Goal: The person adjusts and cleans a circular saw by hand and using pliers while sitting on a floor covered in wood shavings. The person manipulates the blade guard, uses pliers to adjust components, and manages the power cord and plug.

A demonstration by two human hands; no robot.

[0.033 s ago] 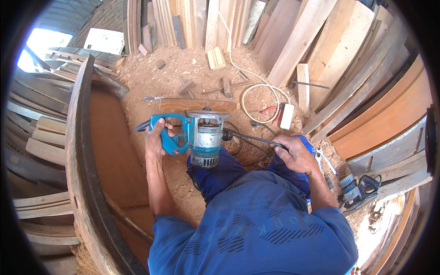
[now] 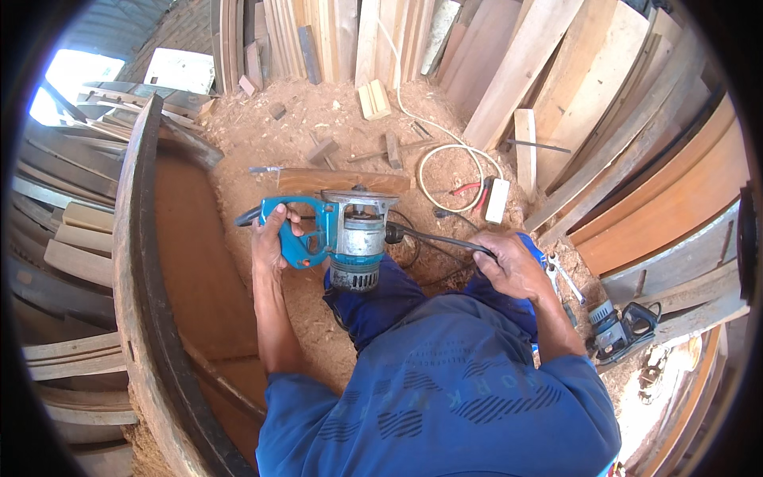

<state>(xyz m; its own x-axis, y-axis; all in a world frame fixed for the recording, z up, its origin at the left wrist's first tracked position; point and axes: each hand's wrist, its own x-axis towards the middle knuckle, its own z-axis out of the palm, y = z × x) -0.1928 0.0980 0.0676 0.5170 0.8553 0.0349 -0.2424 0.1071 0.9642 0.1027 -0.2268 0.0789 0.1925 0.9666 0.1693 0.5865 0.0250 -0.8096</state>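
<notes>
My left hand [image 2: 273, 235] is wrapped round the teal D-shaped handle of a router [image 2: 358, 238]. The router is upside down, its flat round base uppermost and its motor end low over my lap. A black knob sticks out from its right side. From beside that knob a thin dark cord [image 2: 445, 238] runs to my right hand [image 2: 511, 266], whose fingers are closed on it above my right knee. Part of the cord is hidden inside the hand. Behind the router's base lies a brown wooden strip [image 2: 342, 181].
A hammer [image 2: 393, 151], a white power strip [image 2: 497, 201] and its looped cable lie on sawdust ahead. Wrenches [image 2: 566, 278] and a second power tool [image 2: 624, 330] are at right. A curved timber frame [image 2: 131, 262] stands close at left; boards lean ahead and right.
</notes>
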